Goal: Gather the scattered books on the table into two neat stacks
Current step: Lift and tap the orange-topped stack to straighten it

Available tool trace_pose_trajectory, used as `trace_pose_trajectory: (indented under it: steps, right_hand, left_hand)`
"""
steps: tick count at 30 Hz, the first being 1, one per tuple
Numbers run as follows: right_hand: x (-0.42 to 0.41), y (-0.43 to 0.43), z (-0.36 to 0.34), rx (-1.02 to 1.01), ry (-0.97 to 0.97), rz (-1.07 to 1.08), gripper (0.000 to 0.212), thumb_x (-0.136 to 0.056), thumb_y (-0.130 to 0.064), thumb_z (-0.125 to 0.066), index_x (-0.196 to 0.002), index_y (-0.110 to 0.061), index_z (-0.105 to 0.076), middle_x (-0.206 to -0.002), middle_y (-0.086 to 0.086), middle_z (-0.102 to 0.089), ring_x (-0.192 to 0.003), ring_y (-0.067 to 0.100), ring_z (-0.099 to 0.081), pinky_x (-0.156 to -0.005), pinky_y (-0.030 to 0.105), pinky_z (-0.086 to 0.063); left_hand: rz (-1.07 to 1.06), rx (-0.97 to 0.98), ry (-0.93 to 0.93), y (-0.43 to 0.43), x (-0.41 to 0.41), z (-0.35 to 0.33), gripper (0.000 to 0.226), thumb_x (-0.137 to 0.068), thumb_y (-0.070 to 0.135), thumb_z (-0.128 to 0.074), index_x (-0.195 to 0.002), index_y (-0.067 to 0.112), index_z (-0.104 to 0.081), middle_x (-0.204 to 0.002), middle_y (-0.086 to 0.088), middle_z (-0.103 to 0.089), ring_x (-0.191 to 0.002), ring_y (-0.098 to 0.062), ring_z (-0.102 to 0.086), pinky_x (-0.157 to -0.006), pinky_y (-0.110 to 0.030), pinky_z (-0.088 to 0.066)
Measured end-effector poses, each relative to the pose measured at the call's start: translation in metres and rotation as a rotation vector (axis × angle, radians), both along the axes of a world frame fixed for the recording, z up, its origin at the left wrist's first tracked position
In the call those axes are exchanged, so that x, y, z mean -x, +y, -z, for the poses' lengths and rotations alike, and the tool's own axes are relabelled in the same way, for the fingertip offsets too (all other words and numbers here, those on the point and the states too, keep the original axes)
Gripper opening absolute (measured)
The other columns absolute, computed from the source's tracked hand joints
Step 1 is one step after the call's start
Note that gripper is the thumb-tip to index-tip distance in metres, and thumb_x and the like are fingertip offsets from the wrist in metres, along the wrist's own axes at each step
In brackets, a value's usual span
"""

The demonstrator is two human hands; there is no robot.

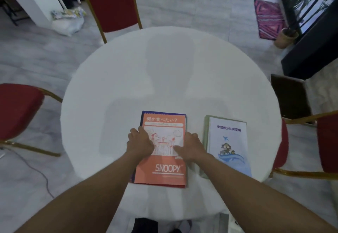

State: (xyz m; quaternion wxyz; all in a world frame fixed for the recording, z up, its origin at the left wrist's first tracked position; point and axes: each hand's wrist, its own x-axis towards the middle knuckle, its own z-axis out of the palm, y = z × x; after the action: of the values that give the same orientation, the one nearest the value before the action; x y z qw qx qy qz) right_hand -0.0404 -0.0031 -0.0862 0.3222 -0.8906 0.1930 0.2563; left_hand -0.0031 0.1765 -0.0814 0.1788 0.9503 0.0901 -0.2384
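Round white-clothed table [128, 72]: two stacks near its front edge. Centre stack: orange paperback lettered SNOOPY [164, 167] on top, dark blue book edges [144, 113] showing beneath. Left hand [140, 141] flat on the cover's left edge; right hand [190, 147] flat on its right edge, fingers loose, nothing clasped. To the right, apart: white illustrated booklet [228, 141] atop a pale green book [206, 132]. Red padded chairs [111, 2] surround.
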Motion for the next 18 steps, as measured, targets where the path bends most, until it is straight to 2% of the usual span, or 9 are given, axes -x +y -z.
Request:
trace_pose_trajectory:
  steps: [2, 4, 7, 12, 15, 18]
  right_hand:
    - [0.000, 0.006, 0.003, 0.039, -0.003, 0.058, 0.055, -0.084, -0.038, -0.072, -0.128, -0.014, -0.047, -0.128, 0.010, -0.046, -0.110, 0.028, -0.058, -0.078, 0.030, -0.047]
    - [-0.004, 0.008, 0.003, 0.042, 0.024, 0.109, 0.053, -0.081, -0.034, -0.075, -0.122, -0.013, -0.048, -0.125, 0.011, -0.050, -0.102, 0.026, -0.060, -0.071, 0.030, -0.050]
    - [-0.011, 0.008, 0.001, -0.015, 0.087, 0.185, 0.056, -0.075, -0.027, -0.080, -0.120, -0.010, -0.051, -0.122, 0.011, -0.059, -0.102, 0.027, -0.065, -0.078, 0.035, -0.059]
    - [-0.015, 0.012, 0.001, -0.112, 0.107, 0.334, 0.067, -0.068, -0.018, -0.085, -0.122, -0.009, -0.045, -0.125, 0.012, -0.056, -0.110, 0.029, -0.063, -0.088, 0.043, -0.059]
    - [-0.015, 0.015, 0.000, -0.129, 0.070, 0.368, 0.068, -0.067, -0.016, -0.083, -0.121, -0.011, -0.042, -0.124, 0.011, -0.052, -0.114, 0.030, -0.059, -0.090, 0.045, -0.058]
    - [-0.018, 0.016, -0.004, -0.125, 0.004, 0.349, 0.057, -0.069, -0.015, -0.082, -0.117, -0.009, -0.051, -0.119, 0.011, -0.060, -0.110, 0.030, -0.063, -0.088, 0.044, -0.060]
  left_hand:
    - [-0.046, 0.074, 0.015, 0.004, 0.003, 0.005, 0.065, -0.091, 0.021, -0.059, -0.144, 0.011, -0.023, -0.137, -0.018, -0.036, -0.129, -0.035, -0.040, -0.102, -0.045, -0.042]
    - [-0.100, 0.111, 0.021, 0.005, 0.002, 0.007, 0.069, -0.090, 0.021, -0.061, -0.145, 0.013, -0.021, -0.138, -0.018, -0.037, -0.129, -0.034, -0.040, -0.102, -0.044, -0.042]
    - [-0.210, 0.117, 0.078, 0.006, -0.005, 0.005, 0.067, -0.086, 0.026, -0.067, -0.139, 0.010, -0.029, -0.135, -0.017, -0.042, -0.127, -0.033, -0.045, -0.100, -0.042, -0.045]
    - [-0.348, 0.176, 0.171, 0.011, -0.012, 0.004, 0.053, -0.084, 0.035, -0.070, -0.125, 0.013, -0.046, -0.125, -0.013, -0.053, -0.114, -0.030, -0.058, -0.091, -0.042, -0.056]
    - [-0.462, 0.317, 0.203, 0.017, -0.013, 0.004, 0.047, -0.084, 0.029, -0.069, -0.124, 0.010, -0.053, -0.121, -0.015, -0.061, -0.107, -0.033, -0.065, -0.089, -0.046, -0.058]
    - [-0.614, 0.542, 0.241, 0.018, -0.016, -0.003, 0.045, -0.088, 0.016, -0.066, -0.128, 0.003, -0.052, -0.114, -0.018, -0.069, -0.094, -0.034, -0.072, -0.077, -0.045, -0.062]
